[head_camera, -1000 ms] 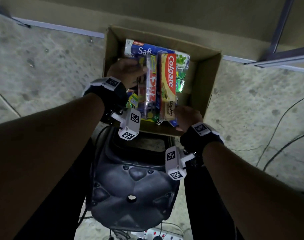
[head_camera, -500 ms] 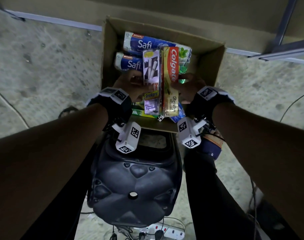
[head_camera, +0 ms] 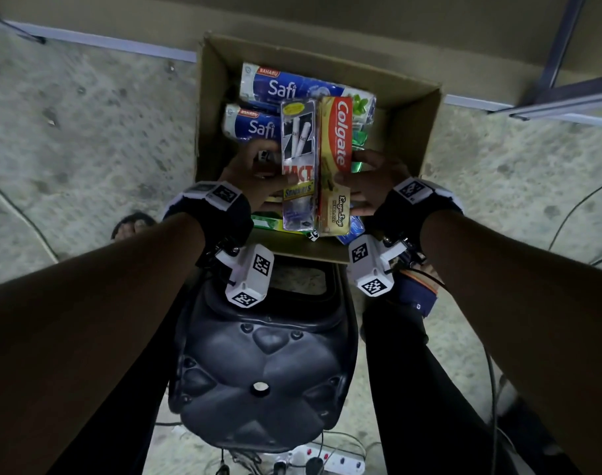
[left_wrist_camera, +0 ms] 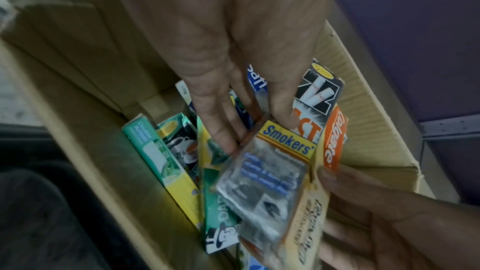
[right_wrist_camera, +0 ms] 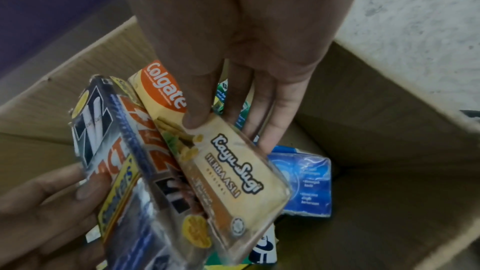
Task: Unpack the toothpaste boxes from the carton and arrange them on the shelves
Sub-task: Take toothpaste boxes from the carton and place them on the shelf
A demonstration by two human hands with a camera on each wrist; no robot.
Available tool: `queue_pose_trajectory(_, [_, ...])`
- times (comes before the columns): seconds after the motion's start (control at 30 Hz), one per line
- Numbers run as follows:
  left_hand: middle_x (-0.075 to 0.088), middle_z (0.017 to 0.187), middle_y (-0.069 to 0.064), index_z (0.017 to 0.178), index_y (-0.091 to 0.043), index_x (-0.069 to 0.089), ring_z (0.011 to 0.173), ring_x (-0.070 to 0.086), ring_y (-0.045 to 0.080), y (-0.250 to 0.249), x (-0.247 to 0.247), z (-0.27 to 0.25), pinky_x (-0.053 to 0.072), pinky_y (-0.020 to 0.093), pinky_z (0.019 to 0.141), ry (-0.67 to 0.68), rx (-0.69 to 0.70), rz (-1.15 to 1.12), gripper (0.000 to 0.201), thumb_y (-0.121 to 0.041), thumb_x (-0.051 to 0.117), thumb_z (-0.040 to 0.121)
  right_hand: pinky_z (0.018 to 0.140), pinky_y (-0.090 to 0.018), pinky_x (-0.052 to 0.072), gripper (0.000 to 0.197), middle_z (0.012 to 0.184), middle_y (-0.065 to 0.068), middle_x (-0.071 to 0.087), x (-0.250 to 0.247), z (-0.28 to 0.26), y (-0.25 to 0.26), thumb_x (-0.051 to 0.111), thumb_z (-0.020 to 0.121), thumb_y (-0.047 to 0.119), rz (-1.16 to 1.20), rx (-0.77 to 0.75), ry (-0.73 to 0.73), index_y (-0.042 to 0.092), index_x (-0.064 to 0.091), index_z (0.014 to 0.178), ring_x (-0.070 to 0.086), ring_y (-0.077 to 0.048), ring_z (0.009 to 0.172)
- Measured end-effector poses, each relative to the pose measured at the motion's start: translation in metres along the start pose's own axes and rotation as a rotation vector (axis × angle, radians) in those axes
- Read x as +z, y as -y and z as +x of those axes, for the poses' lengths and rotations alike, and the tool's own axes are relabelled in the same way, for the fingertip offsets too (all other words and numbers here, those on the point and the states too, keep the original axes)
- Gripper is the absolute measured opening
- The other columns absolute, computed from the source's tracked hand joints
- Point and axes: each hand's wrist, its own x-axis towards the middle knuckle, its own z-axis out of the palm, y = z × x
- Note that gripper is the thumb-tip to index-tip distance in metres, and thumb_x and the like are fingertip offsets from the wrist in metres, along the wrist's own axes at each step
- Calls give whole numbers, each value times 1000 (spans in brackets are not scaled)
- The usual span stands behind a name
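We hold two boxes side by side above the open carton (head_camera: 426,132): a silvery Zact box (head_camera: 299,166) in the left hand (head_camera: 255,176) and a cream Colgate box (head_camera: 335,166) in the right hand (head_camera: 371,181). Each grip is narrow, thumb on the printed face and fingers behind, pinching its box around the middle. The two boxes touch along their long edges.

Inside the carton at 12 o'clock lie two blue Safi boxes (head_camera: 275,89), one behind the other, their right ends hidden by the held pair. The left wrist view shows three more standing boxes at 7 o'clock: one teal (left_wrist_camera: 145,147), one with a cup picture (left_wrist_camera: 182,147) and a green Darlie (left_wrist_camera: 221,219). The right wrist view shows one pale blue box (right_wrist_camera: 306,180) at 5 o'clock; its lettering is too blurred to read. More boxes sit beneath, mostly covered, so we cannot count them.

The carton is plain brown corrugated card, one edge torn. It stands on a speckled concrete floor (head_camera: 87,149). A black moulded seat (head_camera: 262,365) sits at 6 o'clock, with one power strip (head_camera: 330,462) cut off by the frame's bottom edge.
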Motion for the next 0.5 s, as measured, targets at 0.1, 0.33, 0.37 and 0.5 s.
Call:
queue_pose_trajectory(0.1, [65, 119, 8, 124, -20, 50, 104, 67, 27, -1, -3, -2, 60, 48, 76, 35, -21, 1, 52, -4, 76, 82, 82, -53, 58, 43, 119, -9, 70, -1, -7, 0, 80, 81, 13, 57, 34, 2, 36, 66, 115, 69, -30, 100])
queue_pose_trajectory(0.33, [68, 114, 4, 118, -27, 56, 105, 67, 25, 1, -11, -8, 61, 44, 72, 45, -22, -4, 51, -5, 79, 79, 73, -46, 58, 50, 113, -6, 72, -1, -19, -4, 80, 81, 13, 110, 20, -11, 29, 65, 126, 69, -25, 91])
queue_pose_trajectory(0.37, [68, 114, 4, 116, -28, 57, 105, 67, 26, 0, -12, -10, 60, 47, 74, 37, -27, -10, 49, -5, 79, 78, 72, -46, 59, 51, 112, -5, 72, 0, -21, -3, 81, 79, 14, 109, 17, -15, 31, 65, 125, 69, -26, 93])
queue_pose_trajectory(0.5, [69, 116, 3, 107, -32, 58, 103, 68, 27, -8, -18, -27, 60, 47, 73, 29, -46, -15, 44, -7, 80, 78, 66, -43, 59, 53, 115, -6, 72, 1, -36, -2, 84, 77, 17, 132, -2, -16, 34, 66, 124, 70, -29, 95])
